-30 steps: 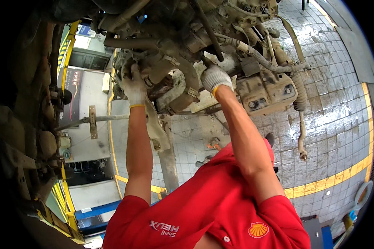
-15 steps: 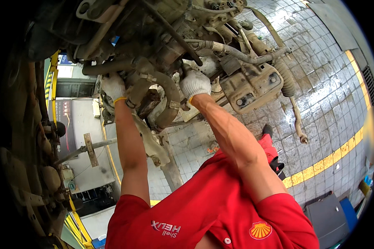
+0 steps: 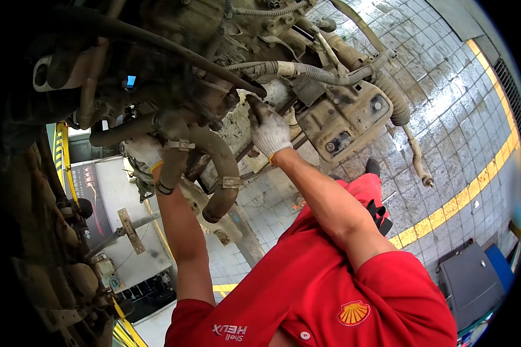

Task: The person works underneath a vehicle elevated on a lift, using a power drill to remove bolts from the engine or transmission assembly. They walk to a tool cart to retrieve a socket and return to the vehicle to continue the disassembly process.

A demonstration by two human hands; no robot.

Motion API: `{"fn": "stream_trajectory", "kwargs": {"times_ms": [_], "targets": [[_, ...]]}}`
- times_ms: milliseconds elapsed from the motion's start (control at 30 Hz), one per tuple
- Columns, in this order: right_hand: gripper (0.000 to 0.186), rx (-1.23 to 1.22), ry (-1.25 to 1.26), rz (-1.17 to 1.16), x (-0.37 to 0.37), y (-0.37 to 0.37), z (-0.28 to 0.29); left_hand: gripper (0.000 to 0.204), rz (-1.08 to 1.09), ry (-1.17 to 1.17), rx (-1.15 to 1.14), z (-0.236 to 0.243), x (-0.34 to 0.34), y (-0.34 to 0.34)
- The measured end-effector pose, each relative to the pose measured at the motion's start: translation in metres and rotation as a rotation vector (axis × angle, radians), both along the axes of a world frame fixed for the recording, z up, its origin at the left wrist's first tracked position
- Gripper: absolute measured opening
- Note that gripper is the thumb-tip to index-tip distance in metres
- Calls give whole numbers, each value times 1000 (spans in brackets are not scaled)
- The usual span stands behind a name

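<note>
Overhead is a dirty vehicle underside with a thick curved rubber hose (image 3: 221,153), held by metal clamps. My left hand (image 3: 143,151), in a white knit glove, reaches up behind this hose. Its fingers are hidden by the hose and dark parts. My right hand (image 3: 270,128), in a white glove stained dark at the fingers, is raised right of the hose. Its fingers stretch upward, close to the lower end of a dark metal bar (image 3: 237,82); whether they touch it I cannot tell. No tool shows in that hand.
A grimy metal box-shaped part (image 3: 346,121) hangs right of my right hand, beside a ribbed rubber boot (image 3: 391,98) with a rod. A corrugated conduit (image 3: 315,72) crosses above. Below is a tiled floor (image 3: 446,115) with a yellow line (image 3: 440,217). A grey case (image 3: 473,286) stands lower right.
My view has shifted, and the hose looks nearer. My left hand sits further behind the hose. The fingers of my right hand look more stretched upward than before.
</note>
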State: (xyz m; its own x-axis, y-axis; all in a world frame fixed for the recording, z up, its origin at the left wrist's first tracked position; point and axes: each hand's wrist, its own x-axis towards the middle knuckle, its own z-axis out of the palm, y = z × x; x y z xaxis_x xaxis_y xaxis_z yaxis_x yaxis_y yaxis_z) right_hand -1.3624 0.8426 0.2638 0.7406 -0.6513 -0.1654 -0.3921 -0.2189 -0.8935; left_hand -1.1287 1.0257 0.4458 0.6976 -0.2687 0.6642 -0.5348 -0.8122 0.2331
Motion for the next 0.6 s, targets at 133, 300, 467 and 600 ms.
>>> {"fn": "stream_trajectory", "kwargs": {"times_ms": [133, 300, 467, 600], "targets": [[41, 38, -31, 166, -18, -16, 54, 39, 28, 43, -68, 3, -3, 2], [44, -104, -116, 133, -15, -20, 52, 39, 8, 107, -182, 9, -6, -15], [43, -40, 11, 250, -14, -34, 82, 39, -32, 219, -399, 14, -13, -16], [43, -93, -22, 197, -18, -29, 81, 40, 110, 214, -271, 19, -28, -30]]}}
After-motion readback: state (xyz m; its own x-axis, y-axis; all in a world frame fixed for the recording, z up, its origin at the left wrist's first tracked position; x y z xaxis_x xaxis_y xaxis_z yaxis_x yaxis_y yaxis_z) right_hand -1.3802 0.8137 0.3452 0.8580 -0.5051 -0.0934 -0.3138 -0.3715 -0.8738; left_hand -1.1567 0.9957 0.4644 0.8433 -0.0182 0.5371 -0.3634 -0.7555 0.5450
